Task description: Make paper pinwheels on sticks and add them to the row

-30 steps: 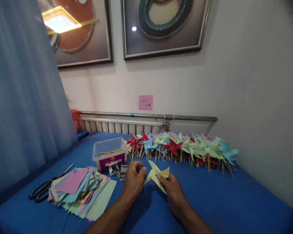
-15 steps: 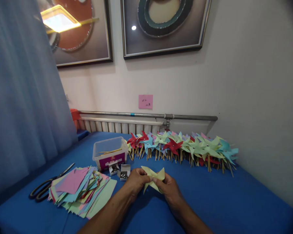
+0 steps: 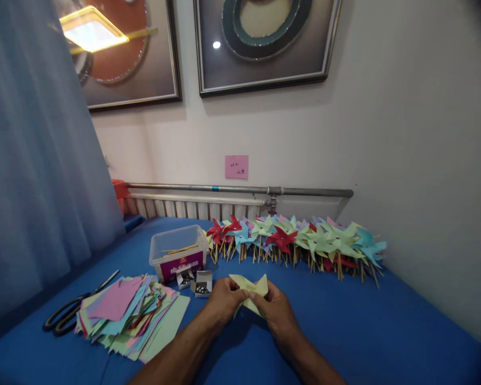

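Observation:
A pale yellow paper pinwheel (image 3: 249, 286) with folded blades is held between both hands above the blue tabletop. My left hand (image 3: 225, 297) pinches it from the left, thumb near its centre. From the right, my right hand (image 3: 277, 309) grips it, its thumb also pressed close to the middle. The fingers behind the paper are hidden. Just left of my left hand stand two small open boxes of metal pins, a nearer box (image 3: 202, 286) and another box (image 3: 184, 279).
Finished pinwheels (image 3: 296, 243) on sticks lie in a long row at the back. A clear plastic tub (image 3: 180, 251) holds thin sticks. Coloured paper sheets (image 3: 120, 315) are piled at left beside black-handled scissors (image 3: 70, 313). A blue curtain (image 3: 36, 160) hangs at far left.
The view has shifted slightly, so everything sits a little further left. My right thumb is a bit nearer the pinwheel's centre; both hands keep hold of it.

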A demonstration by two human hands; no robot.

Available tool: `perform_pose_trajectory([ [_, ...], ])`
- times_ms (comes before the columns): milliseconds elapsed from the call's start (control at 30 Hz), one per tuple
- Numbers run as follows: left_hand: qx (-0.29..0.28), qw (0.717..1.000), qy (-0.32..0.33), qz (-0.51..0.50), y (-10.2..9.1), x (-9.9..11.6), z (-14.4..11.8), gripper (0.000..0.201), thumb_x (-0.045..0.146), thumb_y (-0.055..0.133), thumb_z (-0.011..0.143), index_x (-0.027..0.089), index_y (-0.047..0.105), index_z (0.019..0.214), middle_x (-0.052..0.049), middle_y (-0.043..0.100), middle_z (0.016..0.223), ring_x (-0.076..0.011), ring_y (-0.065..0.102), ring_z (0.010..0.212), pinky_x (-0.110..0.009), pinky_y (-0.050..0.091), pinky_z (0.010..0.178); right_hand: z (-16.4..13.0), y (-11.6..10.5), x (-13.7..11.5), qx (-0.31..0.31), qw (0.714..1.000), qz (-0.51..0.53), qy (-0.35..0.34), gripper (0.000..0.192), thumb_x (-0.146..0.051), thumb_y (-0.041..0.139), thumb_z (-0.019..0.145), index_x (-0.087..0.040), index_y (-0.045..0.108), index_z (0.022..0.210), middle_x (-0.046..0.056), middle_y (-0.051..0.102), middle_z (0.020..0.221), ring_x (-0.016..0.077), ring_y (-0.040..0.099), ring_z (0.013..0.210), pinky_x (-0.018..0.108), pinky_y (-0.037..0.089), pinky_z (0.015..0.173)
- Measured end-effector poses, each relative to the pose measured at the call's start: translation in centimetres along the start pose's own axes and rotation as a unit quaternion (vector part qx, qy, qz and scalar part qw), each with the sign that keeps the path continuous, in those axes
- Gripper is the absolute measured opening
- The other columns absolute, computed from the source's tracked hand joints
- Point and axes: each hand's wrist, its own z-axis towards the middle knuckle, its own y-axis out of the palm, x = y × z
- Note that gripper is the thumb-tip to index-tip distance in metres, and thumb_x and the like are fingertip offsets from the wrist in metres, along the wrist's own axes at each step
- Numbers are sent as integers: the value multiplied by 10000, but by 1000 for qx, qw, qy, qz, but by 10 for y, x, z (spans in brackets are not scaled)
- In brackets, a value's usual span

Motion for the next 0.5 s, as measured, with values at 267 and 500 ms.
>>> perform_pose_trajectory([
  [267,-59,998,17,-30,5,6,-6,301,347,808,609,96,739,759,-55,682,655,-134,559,578,-245,407,585,-4,1,-11,-2,1000,-13,-7,366,-434,800,646,-196,642,876,32,742,770,213,658,693,294,496,632],
  [500,-31,999,-5,-21,2,1,-4,276,320,806,575,90,725,706,-55,669,607,-129,542,538,-241,379,542,-7,1,-19,-16,1000,4,5,356,-408,827,626,-200,636,844,34,746,790,218,670,724,308,507,677],
])
